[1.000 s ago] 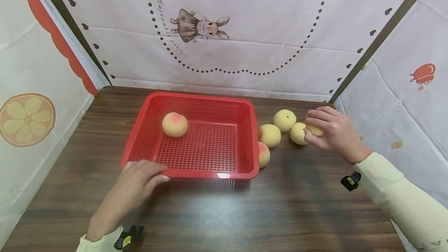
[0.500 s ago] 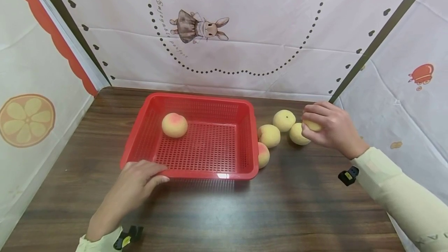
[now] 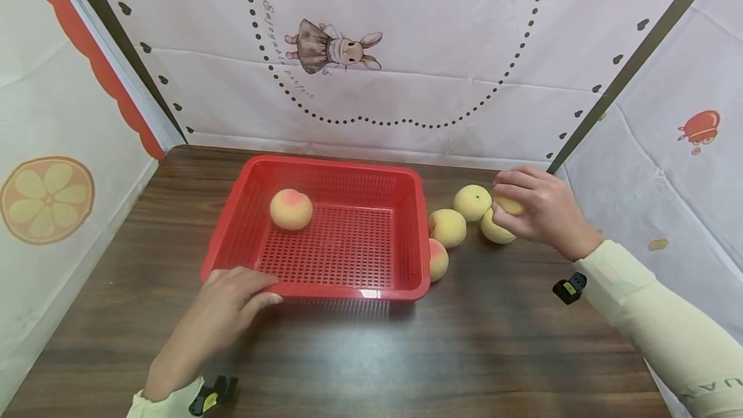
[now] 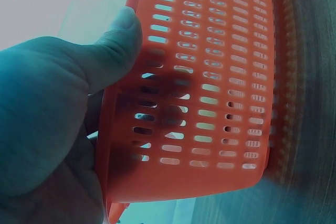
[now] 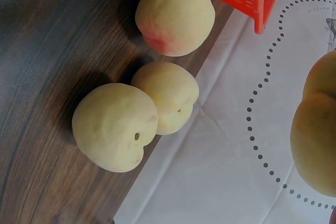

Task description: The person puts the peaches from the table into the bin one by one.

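A red plastic basket (image 3: 325, 291) stands on the table with one pink-blushed peach (image 3: 291, 209) inside, toward its left. My left hand (image 3: 226, 305) grips the basket's near-left rim; the left wrist view shows the thumb (image 4: 118, 45) against the perforated outer wall. My right hand (image 3: 540, 208) holds a yellow peach (image 3: 511, 205), which also appears at the right edge of the right wrist view. Just below that hand sits another peach (image 3: 496, 229). More peaches lie between it and the basket: one at the back (image 3: 473, 203), one in the middle (image 3: 448, 228) and one by the basket's right side (image 3: 439, 260).
The dark wood-grain table (image 3: 371, 360) extends in front of the basket and to both sides. Printed white cloth (image 3: 435, 50) walls it in at the back, left and right.
My right hand has moved a little to the left with the peach in its grip, coming over the neighbouring peach. The left hand and the basket have stayed in place.
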A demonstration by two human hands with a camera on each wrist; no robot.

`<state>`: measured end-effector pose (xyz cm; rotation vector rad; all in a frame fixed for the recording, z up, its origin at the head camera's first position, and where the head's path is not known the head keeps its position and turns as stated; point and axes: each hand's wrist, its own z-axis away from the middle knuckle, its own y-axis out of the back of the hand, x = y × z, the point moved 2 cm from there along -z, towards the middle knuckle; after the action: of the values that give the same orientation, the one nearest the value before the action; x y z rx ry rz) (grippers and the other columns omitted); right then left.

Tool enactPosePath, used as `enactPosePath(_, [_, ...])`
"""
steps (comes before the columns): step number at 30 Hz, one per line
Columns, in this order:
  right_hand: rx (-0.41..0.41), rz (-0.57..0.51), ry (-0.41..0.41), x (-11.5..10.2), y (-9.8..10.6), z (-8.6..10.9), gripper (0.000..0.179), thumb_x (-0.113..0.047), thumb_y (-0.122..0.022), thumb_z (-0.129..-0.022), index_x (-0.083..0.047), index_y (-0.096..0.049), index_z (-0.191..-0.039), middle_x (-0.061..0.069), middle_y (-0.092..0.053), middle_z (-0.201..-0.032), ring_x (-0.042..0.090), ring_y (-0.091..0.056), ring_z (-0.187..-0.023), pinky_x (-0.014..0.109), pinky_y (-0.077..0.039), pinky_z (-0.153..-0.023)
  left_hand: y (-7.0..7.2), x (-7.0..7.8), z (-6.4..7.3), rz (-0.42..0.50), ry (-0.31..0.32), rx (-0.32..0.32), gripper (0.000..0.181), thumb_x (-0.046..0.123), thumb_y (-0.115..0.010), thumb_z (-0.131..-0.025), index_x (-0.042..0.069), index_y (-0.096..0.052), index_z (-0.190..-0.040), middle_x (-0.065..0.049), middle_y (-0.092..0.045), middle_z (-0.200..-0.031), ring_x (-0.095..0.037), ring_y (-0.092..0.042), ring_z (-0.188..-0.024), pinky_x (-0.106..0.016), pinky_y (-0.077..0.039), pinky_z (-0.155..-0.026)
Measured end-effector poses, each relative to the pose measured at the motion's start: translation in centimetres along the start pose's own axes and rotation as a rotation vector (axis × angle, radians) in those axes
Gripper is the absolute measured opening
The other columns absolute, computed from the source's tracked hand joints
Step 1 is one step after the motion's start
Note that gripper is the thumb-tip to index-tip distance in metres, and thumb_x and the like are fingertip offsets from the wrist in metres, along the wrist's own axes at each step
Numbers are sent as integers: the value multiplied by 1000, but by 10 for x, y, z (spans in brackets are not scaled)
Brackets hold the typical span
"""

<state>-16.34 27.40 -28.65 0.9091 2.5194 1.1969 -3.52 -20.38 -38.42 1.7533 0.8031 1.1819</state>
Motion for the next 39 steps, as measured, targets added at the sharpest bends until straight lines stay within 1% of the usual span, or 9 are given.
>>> enactPosePath(4, [7, -4, 7, 0, -1, -3, 25, -24, -61, -86, -6, -78, -86, 12, -78, -95, 30, -71, -90, 47, -58, -73, 1, 1, 0, -7, -17, 23, 28, 30, -87, -83, 21, -80, -108, 4, -80, -102, -20, -71, -97, -45, -41, -85])
enactPosePath(8, [-9, -17, 0, -2, -1, -6, 24, -23, -62, -85, -6, -79, -87, 11, -78, -95, 29, -71, -91, 46, -58, -74, 1, 1, 1, -11, -41, 46, 27, 28, -87, -82, 20, -80, -107, 4, -80, -100, -20, -71, -95, -45, -42, -85])
enactPosePath(12, [-26, -27, -1, -3, -2, -9, 22, -21, -64, -86, -6, -78, -89, 10, -77, -96, 29, -70, -92, 45, -58, -78, 1, 1, 1, -7, -31, 35, 27, 29, -87, -82, 20, -80, -107, 4, -80, -101, -20, -71, -95, -45, -42, -86])
enactPosePath(17, [-6, -22, 28, -3, -4, -14, 22, -21, -62, -88, -6, -78, -88, 11, -77, -95, 29, -69, -89, 44, -57, -77, 1, 1, 1, 1, -20, 30, 27, 28, -87, -83, 20, -80, -108, 4, -80, -101, -20, -71, -96, -45, -42, -86])
enactPosePath(22, [12, -11, 49, -5, -7, -18, 20, -20, -62, -87, -8, -77, -86, 9, -77, -92, 28, -68, -86, 42, -56, -75, 0, 0, 1, -11, -42, 46, 26, 28, -87, -82, 20, -80, -106, 4, -80, -100, -20, -71, -95, -45, -43, -86])
enactPosePath(26, [21, -9, 59, -7, -8, -22, 19, -20, -61, -87, -9, -77, -86, 9, -77, -93, 28, -69, -86, 43, -57, -75, 0, 1, 1, -16, -42, 50, 26, 27, -87, -82, 19, -80, -106, 3, -80, -100, -20, -72, -95, -46, -43, -86])
enactPosePath(33, [15, -51, 47, -9, -11, -28, 19, -18, -62, -86, -8, -78, -87, 9, -77, -95, 28, -68, -89, 45, -57, -77, 0, 0, 1, -13, -39, 46, 26, 28, -87, -83, 20, -80, -106, 4, -80, -101, -20, -71, -96, -45, -42, -86])
enactPosePath(39, [3, -44, 53, -9, -14, -31, 19, -19, -63, -87, -8, -78, -88, 9, -78, -98, 28, -69, -91, 44, -58, -78, -1, 0, 1, -18, -44, 51, 26, 28, -87, -82, 19, -80, -106, 3, -80, -100, -21, -72, -96, -45, -43, -86])
